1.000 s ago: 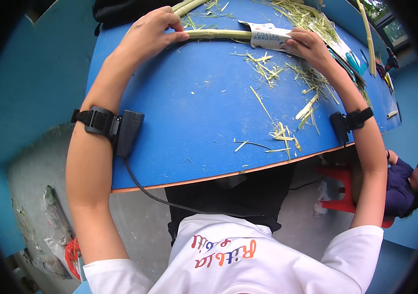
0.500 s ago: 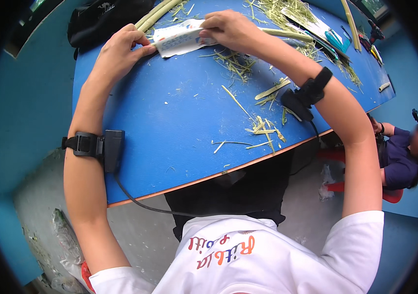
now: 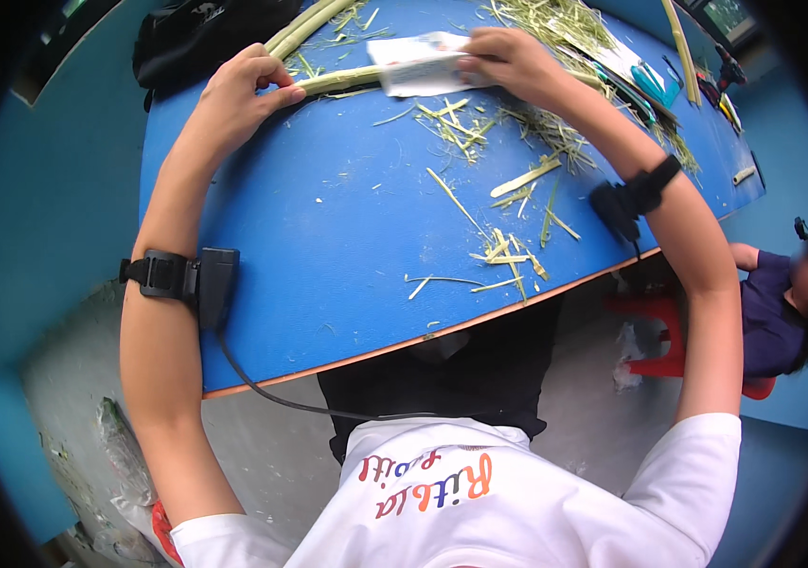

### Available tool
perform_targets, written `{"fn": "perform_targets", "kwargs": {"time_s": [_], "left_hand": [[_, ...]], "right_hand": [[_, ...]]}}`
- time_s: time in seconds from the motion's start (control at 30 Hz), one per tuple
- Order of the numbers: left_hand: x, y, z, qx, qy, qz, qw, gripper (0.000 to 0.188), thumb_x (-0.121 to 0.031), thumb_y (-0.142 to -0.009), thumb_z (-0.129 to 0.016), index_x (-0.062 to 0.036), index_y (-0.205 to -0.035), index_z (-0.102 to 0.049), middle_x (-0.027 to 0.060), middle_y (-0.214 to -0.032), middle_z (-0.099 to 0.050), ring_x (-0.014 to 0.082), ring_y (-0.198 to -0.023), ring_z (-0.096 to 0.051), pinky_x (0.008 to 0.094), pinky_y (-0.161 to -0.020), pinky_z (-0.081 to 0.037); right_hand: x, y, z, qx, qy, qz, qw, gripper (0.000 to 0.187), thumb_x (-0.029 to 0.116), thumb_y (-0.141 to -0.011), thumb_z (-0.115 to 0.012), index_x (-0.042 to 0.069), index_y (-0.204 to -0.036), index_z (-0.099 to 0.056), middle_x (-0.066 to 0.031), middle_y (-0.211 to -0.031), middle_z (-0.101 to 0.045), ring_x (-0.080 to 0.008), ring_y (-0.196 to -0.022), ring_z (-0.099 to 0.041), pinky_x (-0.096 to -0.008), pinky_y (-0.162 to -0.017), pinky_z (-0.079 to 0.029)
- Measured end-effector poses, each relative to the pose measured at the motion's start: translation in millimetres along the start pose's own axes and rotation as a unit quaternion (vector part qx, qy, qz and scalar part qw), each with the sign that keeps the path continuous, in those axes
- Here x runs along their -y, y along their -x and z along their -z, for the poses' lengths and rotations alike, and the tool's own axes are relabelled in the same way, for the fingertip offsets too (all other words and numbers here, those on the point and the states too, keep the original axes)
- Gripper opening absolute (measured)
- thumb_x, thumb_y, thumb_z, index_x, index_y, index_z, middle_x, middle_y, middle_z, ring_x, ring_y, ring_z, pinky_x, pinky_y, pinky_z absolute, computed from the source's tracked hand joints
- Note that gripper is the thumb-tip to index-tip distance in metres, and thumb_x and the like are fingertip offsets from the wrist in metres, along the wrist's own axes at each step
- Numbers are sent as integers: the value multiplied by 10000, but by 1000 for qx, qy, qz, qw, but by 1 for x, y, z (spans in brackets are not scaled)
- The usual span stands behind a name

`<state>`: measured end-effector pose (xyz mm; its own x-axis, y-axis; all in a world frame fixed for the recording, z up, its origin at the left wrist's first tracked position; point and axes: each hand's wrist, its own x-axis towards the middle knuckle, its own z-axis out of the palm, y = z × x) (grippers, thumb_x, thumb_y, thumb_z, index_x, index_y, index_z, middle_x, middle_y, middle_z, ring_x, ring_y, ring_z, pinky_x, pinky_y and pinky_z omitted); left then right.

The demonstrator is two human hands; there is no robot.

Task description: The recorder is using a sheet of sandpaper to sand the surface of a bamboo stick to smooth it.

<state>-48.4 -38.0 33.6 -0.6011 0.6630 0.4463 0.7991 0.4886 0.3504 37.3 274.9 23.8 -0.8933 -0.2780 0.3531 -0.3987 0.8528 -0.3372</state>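
**Sanding a stalk [image 3: 345,79]**

At the table's [image 3: 328,237] far side, your left hand [image 3: 241,93] pinches the stalk; your right hand [image 3: 514,68] grasps sandpaper [image 3: 418,66] over it. Smoothing seems in hand; the next stroke likely calls for a steady left hold.

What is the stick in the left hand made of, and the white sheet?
Stick: perhaps bamboo, dull yellow-green; stringy shavings of similar colour lie nearby. White sheet: probably matte paper, thin with a printed face; blur hides its texture.
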Motion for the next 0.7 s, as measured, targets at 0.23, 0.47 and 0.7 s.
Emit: {"fn": "perform_targets", "kwargs": {"time_s": [0.23, 0.47, 0.7], "left_hand": [[1, 4, 9, 35, 8, 53, 998, 220, -199, -757, -700, 4, -798, -624, 28, -743, -454, 130, -697, -439, 274, -646, -377], [-1, 3, 10, 25, 17, 35, 999, 225, -209, -770, -695, 3, -808, -628, 18, -744, -452, 119, -696, -429, 258, -650, -371], [8, 4, 14, 35, 17, 37, 999, 223, -206, -747, -711, -6, -803, -631, 31, -775, -496, 146, -728, -485, 284, -678, -411]], "right_hand": [[41, -45, -47, -54, 41, 40, 997, 186, 222, -820, -600, 50, -837, -669, -100, -771, -585, -279, -723, -567, -363, -670, -434], [-36, 31, 30, -7, 49, -35, 998, 217, 188, -864, -566, -14, -797, -608, -53, -672, -458, -152, -636, -458, -296, -595, -369], [-24, 24, 41, -7, 13, -30, 999, 218, 196, -853, -576, -15, -813, -615, -50, -699, -490, -149, -657, -476, -299, -599, -381]]}}
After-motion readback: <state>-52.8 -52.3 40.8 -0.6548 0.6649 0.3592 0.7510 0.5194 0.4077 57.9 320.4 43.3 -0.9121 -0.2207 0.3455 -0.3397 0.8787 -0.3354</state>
